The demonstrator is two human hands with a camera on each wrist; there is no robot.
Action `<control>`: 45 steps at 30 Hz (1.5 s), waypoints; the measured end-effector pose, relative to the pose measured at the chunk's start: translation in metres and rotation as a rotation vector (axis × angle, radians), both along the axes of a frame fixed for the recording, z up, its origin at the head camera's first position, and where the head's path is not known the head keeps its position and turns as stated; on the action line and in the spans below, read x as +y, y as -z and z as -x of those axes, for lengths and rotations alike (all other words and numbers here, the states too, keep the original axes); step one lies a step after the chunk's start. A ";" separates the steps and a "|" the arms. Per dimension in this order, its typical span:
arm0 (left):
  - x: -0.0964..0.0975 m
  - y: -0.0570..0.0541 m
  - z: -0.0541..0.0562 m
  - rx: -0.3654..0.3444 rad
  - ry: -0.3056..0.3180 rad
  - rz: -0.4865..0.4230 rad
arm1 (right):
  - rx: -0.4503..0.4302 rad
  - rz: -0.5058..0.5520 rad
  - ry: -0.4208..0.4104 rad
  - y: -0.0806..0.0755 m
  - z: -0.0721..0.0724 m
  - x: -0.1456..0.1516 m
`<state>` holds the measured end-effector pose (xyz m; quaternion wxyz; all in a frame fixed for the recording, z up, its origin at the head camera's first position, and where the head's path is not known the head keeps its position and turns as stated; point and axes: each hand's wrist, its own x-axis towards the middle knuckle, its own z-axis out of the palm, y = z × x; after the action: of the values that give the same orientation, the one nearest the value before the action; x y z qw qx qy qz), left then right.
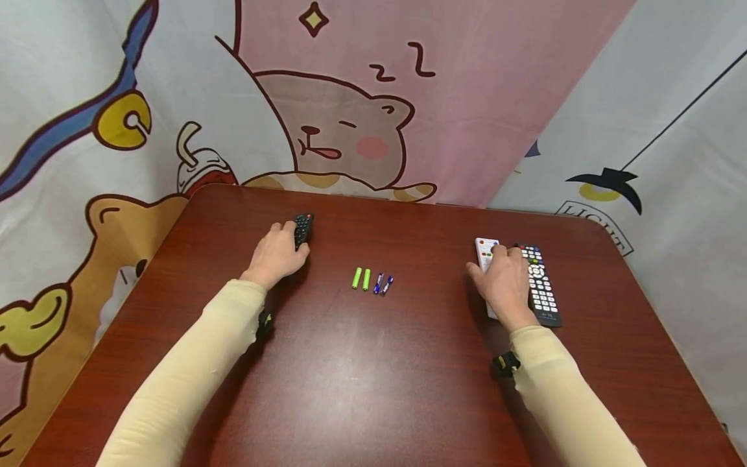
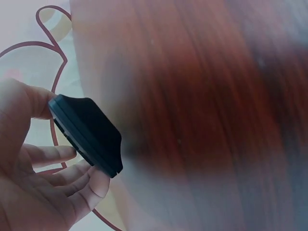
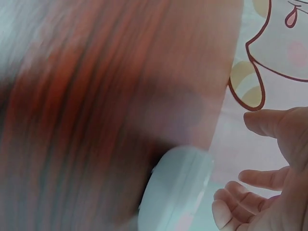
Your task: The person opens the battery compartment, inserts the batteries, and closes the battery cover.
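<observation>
Left hand (image 1: pixel 274 254) grips black remote (image 1: pixel 303 227) by edges; right hand (image 1: pixel 506 280) relaxed, empty, over white remote (image 3: pixel 175 187): I'd straddle its sides before pinching.

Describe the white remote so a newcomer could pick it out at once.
On the reddish-brown table, look to the right half. The white remote lies there, partly hidden by the right hand. Its white casing sets it apart from the black remote just to its right.
</observation>
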<state>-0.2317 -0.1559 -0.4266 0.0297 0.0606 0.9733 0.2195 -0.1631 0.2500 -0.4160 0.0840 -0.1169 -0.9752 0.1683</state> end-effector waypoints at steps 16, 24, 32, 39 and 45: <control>0.020 -0.003 -0.002 0.049 -0.010 -0.131 | 0.067 0.091 -0.105 -0.001 0.000 -0.025; 0.031 -0.006 -0.003 0.066 -0.010 -0.167 | 0.052 0.135 -0.144 0.003 0.002 -0.037; 0.041 -0.006 -0.003 0.071 -0.008 -0.209 | 0.068 0.191 -0.180 0.006 0.002 -0.045; 0.050 -0.009 -0.005 0.060 -0.009 -0.281 | 0.092 0.210 -0.209 0.008 0.002 -0.051; 0.056 -0.011 -0.005 0.047 -0.006 -0.343 | 0.125 0.216 -0.247 0.006 0.002 -0.057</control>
<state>-0.2265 -0.1000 -0.4159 -0.0045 0.0668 0.9222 0.3808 -0.1651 0.1934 -0.4220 0.1099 0.0059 -0.9512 0.2883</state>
